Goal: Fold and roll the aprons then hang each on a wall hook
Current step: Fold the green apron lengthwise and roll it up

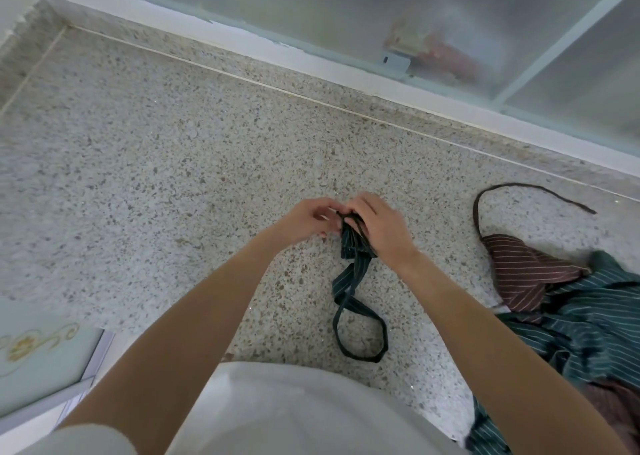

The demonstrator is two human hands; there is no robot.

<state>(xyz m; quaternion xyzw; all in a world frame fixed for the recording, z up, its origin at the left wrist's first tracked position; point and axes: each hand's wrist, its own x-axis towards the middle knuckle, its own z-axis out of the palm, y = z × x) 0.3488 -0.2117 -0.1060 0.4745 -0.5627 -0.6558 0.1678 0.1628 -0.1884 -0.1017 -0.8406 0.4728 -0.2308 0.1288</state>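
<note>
Over speckled counter [173,163] | rolled green apron [351,243] between hands | left hand [306,220], right hand [379,227] both gripping it

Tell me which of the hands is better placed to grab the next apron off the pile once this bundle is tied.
Probably the right hand. The pile of striped aprons lies on the counter to its right, while the left hand sits farther away across the green bundle.
</note>
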